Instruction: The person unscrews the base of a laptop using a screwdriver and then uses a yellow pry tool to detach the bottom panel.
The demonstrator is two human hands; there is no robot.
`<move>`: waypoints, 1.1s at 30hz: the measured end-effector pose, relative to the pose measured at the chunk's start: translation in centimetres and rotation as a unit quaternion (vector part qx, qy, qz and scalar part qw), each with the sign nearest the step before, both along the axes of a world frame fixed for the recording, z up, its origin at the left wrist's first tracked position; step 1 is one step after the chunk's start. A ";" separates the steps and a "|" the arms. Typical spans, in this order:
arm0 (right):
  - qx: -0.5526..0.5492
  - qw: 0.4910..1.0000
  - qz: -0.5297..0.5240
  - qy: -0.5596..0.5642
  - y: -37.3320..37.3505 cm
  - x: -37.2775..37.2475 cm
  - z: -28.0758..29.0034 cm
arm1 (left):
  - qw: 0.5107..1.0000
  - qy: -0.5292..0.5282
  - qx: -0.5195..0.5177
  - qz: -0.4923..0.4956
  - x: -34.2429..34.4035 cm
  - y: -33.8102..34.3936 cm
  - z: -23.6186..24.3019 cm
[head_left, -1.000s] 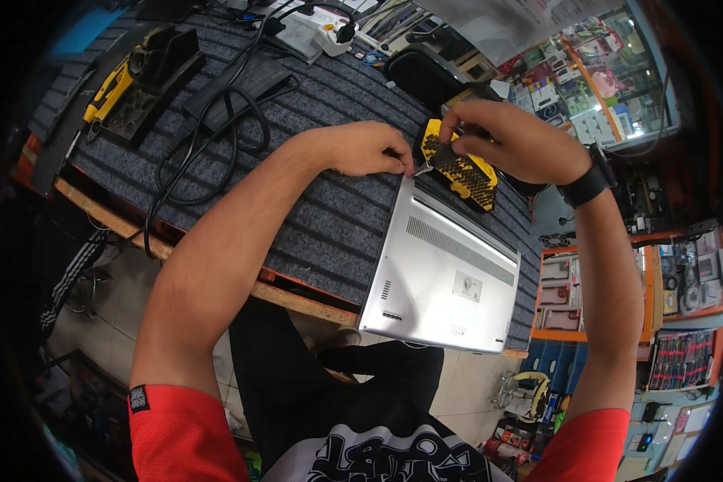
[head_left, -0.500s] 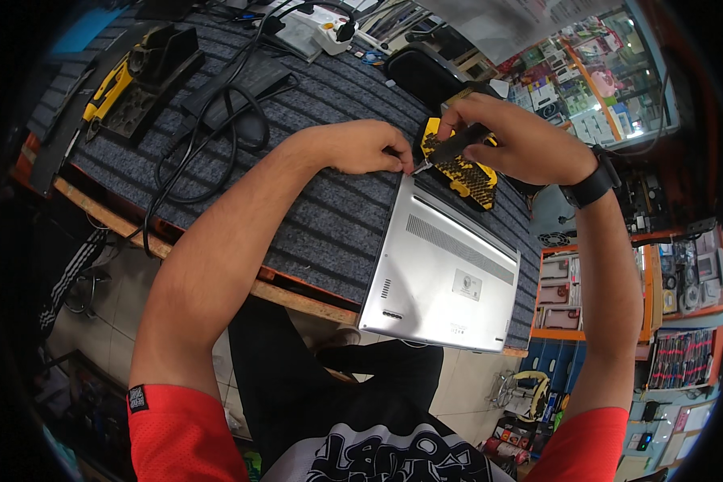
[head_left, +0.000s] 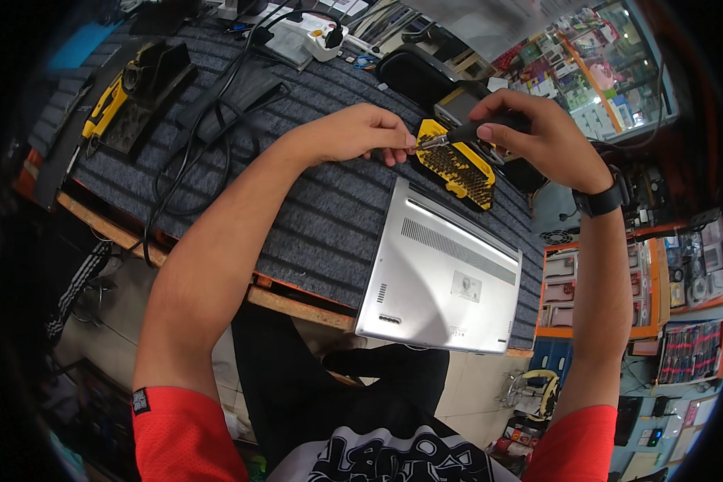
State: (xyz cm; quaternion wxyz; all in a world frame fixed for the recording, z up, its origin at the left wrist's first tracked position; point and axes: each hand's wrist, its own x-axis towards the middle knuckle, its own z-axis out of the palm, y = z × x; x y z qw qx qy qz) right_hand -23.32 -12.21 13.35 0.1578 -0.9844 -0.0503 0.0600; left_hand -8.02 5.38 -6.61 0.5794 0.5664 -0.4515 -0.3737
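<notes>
My right hand (head_left: 522,136) grips a black-handled screwdriver (head_left: 464,132), its metal shaft angled down to the left over a yellow-and-black bit case (head_left: 470,181). At that tip, the fingertips of my left hand (head_left: 381,136) are pinched together; whatever they hold is too small to make out. Below both hands, a silver laptop (head_left: 434,281) lies bottom side up at the right part of the grey ribbed mat (head_left: 297,225), along the table's front edge.
A yellow tool (head_left: 104,108) lies by a black holder (head_left: 153,96) at left. Tangled black cables and an adapter (head_left: 253,88) lie left of my hands. A power strip (head_left: 321,40) and black case (head_left: 410,72) are behind. Display shelves (head_left: 643,289) stand at right.
Both hands have risen away from the laptop's top left corner, which they were at before. The screwdriver has lifted with them and is now higher, over the bit case.
</notes>
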 end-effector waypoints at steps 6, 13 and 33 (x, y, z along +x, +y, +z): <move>0.051 0.996 -0.051 -0.057 -1.7 -2.2 -0.4 | 0.999 -0.010 -0.009 0.045 0.0 0.1 -0.3; 0.220 0.923 -0.242 -0.204 -7.3 -17.7 -3.7 | 0.884 -0.242 0.020 0.400 2.1 0.8 -0.4; 0.478 0.642 -0.367 -0.474 -14.3 -36.3 -15.0 | 0.732 -0.409 0.101 0.535 5.5 0.4 -0.6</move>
